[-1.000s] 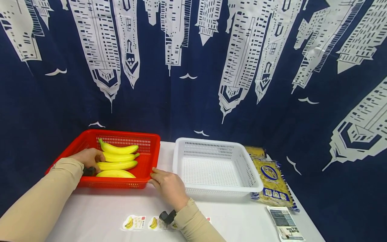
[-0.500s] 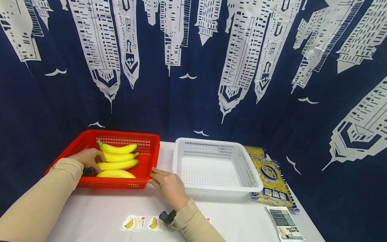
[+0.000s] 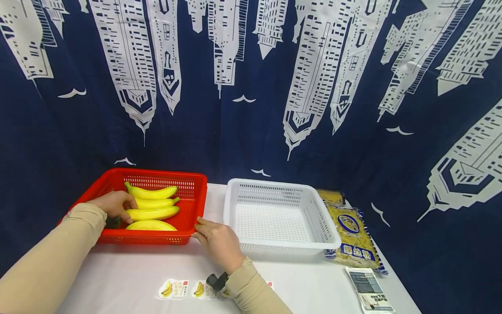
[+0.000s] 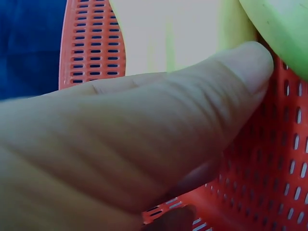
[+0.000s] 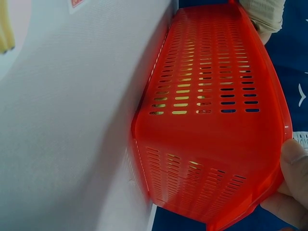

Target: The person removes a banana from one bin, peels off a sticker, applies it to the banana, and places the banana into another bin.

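Note:
Several yellow bananas lie side by side in a red plastic basket point(image 3: 190, 216) on the left of the head view. My left hand point(image 3: 115, 204) reaches in over the basket's left side and grips the left end of a banana point(image 3: 158, 213), second from the front. In the left wrist view, the thumb point(image 4: 245, 65) lies against a pale yellow banana point(image 4: 168, 33). Another banana point(image 3: 152, 225) rests nearest the front wall, and one with a green stem point(image 3: 153, 193) is at the back. My right hand point(image 3: 220, 245) pinches the basket's front right corner, its thumb point(image 5: 294, 153) on the rim.
A white basket point(image 3: 333, 235) stands to the right of the red one. Beyond it lie yellow noodle packets point(image 3: 353, 231) and a small printed packet point(image 3: 370, 290). Banana-printed stickers point(image 3: 174, 289) lie on the white table point(image 3: 129, 279) near my right wrist. A dark blue patterned cloth point(image 3: 219, 135) hangs behind.
The bananas have shifted slightly: the back one a little left, the gripped one slightly right earlier on. Left hand and red basket have edged barely leftward; the right hand keeps its hold.

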The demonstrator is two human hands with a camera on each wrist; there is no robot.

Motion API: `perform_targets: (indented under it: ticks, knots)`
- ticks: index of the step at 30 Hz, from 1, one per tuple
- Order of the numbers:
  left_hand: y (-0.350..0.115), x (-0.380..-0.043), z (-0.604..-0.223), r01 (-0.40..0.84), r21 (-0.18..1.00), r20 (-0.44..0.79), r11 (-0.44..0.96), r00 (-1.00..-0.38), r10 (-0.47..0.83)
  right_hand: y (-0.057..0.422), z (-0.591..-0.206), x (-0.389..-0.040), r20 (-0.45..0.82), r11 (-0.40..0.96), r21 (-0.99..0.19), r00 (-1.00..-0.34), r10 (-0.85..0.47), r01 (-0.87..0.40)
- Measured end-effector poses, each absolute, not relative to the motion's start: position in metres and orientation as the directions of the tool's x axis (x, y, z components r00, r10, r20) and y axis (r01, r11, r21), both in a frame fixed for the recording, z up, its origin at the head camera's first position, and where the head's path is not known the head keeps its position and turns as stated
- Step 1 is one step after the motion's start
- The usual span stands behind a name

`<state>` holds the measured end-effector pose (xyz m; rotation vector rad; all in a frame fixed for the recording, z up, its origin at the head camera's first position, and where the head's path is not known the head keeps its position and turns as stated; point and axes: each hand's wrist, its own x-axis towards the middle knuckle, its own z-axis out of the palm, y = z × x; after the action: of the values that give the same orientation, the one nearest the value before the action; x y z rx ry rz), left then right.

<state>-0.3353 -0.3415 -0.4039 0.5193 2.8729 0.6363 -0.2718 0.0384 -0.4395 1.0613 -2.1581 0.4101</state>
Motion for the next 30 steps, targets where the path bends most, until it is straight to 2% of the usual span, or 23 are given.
perform_targets:
  ticks: [17, 24, 30]
  knots:
    - [-0.351, -0.334, -0.392, 0.340, 0.387, -0.032, 0.857, -0.924, 0.381, 0.038, -0.440, -0.269, 0.685, 0.631, -0.015, -0.468, -0.559, -0.776]
    - [-0.351, -0.326, -0.378, 0.360, 0.366, -0.015, 0.858, -0.920, 0.392, 0.037, -0.439, -0.269, 0.695, 0.616, -0.016, -0.452, -0.560, -0.788]
    - [-0.349, -0.323, -0.370, 0.381, 0.351, 0.005, 0.855, -0.914, 0.405, 0.039, -0.438, -0.269, 0.688, 0.612, -0.040, -0.466, -0.556, -0.790]
